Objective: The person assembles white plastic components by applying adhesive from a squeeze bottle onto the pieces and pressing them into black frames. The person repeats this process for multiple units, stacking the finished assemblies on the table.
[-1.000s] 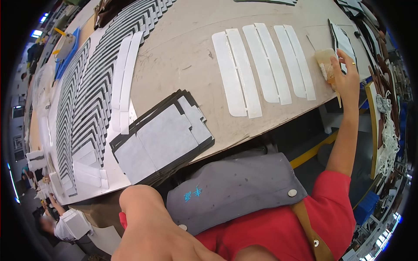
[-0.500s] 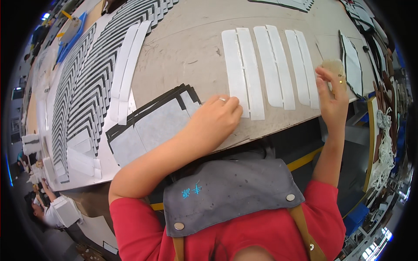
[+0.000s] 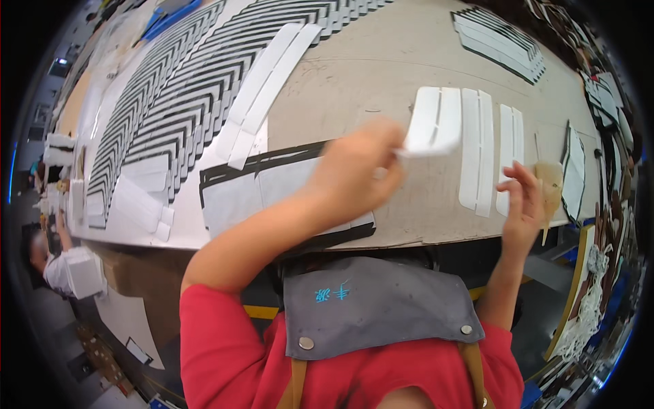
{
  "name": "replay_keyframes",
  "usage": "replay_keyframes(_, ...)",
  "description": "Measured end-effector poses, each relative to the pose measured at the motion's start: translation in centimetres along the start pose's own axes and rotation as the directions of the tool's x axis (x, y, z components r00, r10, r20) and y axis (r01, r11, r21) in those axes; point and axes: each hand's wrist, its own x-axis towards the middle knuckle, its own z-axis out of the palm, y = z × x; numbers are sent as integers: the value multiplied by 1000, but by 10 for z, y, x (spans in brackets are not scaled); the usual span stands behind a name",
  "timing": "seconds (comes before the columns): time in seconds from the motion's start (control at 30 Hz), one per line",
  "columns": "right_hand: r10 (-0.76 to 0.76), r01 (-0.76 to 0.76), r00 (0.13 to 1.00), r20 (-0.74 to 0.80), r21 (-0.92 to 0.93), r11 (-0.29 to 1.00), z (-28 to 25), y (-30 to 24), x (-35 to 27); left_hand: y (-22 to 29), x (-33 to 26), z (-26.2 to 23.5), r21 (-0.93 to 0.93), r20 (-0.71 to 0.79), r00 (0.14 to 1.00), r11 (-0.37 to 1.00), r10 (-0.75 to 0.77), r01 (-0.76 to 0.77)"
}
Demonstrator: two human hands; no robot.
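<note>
My left hand [image 3: 357,170] pinches the near end of a white slotted strip [image 3: 432,123] and lifts it off the tan worktable [image 3: 368,75]. Two more white strips [image 3: 477,153] lie flat to its right. My right hand [image 3: 523,204] is at the table's near right edge, gripping a tan brush [image 3: 548,187] whose handle points down past the edge. A stack of grey pieces with black borders [image 3: 266,191] lies under my left forearm.
Rows of overlapping black-and-white strips [image 3: 184,102] cover the table's left. Another fanned stack [image 3: 501,41] sits far right. Dark flat pieces [image 3: 575,170] lie at the right edge. A person in white [image 3: 68,266] is at lower left.
My left hand has taken hold of the leftmost white strip and raised it off the table. My right hand stays at the right edge with the brush.
</note>
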Motion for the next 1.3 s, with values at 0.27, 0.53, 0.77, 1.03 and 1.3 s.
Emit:
replay_keyframes(0.27,416,-516,856,307,546,660,95,-21,17,7,-53,-71,-525,-111,968,840,-226,135)
replay_keyframes(0.53,337,-476,879,337,659,583,134,-41,19,-8,-109,-107,-617,-218,882,760,-417,207)
replay_keyframes(0.77,263,-426,879,399,407,808,148,-64,-25,-39,-177,-112,-581,-311,672,694,-672,425)
replay_keyframes(1.03,124,-277,831,543,209,938,162,-53,-53,-47,-208,-98,-207,-512,623,789,-591,579)
replay_keyframes(1.3,157,-181,793,588,-18,983,167,-60,-44,-52,-198,-111,37,-412,697,754,-587,656)
